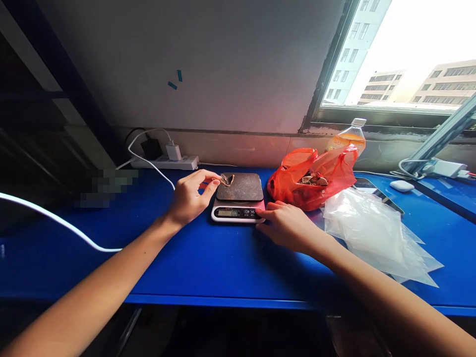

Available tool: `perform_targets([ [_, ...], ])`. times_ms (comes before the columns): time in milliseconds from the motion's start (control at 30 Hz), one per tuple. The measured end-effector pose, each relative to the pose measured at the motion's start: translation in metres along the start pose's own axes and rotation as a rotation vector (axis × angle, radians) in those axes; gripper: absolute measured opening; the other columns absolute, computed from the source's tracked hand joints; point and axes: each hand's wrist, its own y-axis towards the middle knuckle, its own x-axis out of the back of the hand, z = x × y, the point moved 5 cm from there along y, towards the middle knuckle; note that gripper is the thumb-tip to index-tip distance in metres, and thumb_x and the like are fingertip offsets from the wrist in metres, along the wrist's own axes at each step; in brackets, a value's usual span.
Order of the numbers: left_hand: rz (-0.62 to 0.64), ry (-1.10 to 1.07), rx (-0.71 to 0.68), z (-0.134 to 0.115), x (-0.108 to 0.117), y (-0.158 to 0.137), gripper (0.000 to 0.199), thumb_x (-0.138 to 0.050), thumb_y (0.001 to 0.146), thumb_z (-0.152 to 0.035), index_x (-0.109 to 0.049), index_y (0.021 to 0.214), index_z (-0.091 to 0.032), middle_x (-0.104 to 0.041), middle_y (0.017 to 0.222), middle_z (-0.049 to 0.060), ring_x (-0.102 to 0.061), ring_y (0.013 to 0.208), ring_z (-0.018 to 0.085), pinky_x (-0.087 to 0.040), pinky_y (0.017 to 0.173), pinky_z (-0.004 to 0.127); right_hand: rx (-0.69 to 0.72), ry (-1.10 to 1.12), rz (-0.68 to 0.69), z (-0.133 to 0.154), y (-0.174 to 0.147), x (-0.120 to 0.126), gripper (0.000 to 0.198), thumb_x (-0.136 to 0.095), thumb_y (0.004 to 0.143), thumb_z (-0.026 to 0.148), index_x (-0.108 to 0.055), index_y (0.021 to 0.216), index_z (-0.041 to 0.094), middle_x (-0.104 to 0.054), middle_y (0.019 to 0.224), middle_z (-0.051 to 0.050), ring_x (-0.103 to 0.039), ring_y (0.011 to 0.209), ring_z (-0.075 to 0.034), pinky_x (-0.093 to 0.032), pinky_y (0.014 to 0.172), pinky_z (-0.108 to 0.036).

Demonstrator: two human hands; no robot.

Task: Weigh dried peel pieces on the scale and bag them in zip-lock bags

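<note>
A small digital kitchen scale [240, 194] with a dark, speckled top plate stands on the blue table. Between thumb and fingers, my left hand [193, 194] pinches a curled piece of dried peel [227, 180], brown and rough, over the plate's left corner. Whether the peel touches the plate, I cannot tell. My right hand [286, 224] reaches to the scale's front right, a fingertip at the buttons beside the lit display [227, 212]; it holds nothing. Just behind it sits an open red plastic bag [312, 191] with several similar dried pieces [316, 179] inside.
Clear plastic bags [368, 228] lie stacked on the right, partly over a dark flat device [377, 191]. A bottle of orange liquid [347, 136] stands behind the red bag. At the back left is a power strip [186, 162]; a white cable [67, 225] crosses the blue table [208, 267].
</note>
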Motion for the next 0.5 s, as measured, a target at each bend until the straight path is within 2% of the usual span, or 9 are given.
perform_targets([
  [167,0.024,-0.026,0.024,0.0001,-0.0044,-0.0009,0.018,-0.056,0.088,-0.03,-0.067,0.092,-0.016,-0.073,0.09,0.004,-0.069,0.078,0.016,-0.057,0.073,0.025,-0.073,0.016,0.038,-0.0033,0.0017,-0.0003,0.031,-0.043,0.092,0.04,-0.07,0.101,0.027,-0.069,0.086,-0.005,-0.063,0.082,-0.022,-0.036,0.06,-0.028],
  [333,0.04,-0.039,0.036,0.0004,-0.0079,-0.0009,0.019,-0.055,0.088,-0.031,-0.067,0.092,-0.017,-0.073,0.091,0.004,-0.07,0.078,0.016,-0.058,0.073,0.025,-0.055,0.052,-0.02,-0.0065,0.0016,-0.0024,0.032,-0.042,0.093,0.04,-0.071,0.09,0.026,-0.07,0.083,-0.004,-0.062,0.085,-0.022,-0.038,0.063,-0.029],
  [500,0.071,-0.053,0.1,0.0071,-0.0087,-0.0044,0.017,-0.06,0.085,-0.033,-0.067,0.09,-0.018,-0.074,0.086,0.003,-0.071,0.073,0.016,-0.058,0.074,0.025,-0.001,0.1,-0.115,-0.0013,-0.0035,0.0032,0.032,-0.045,0.093,0.039,-0.069,0.108,0.026,-0.071,0.092,-0.004,-0.061,0.087,-0.023,-0.043,0.073,-0.033],
])
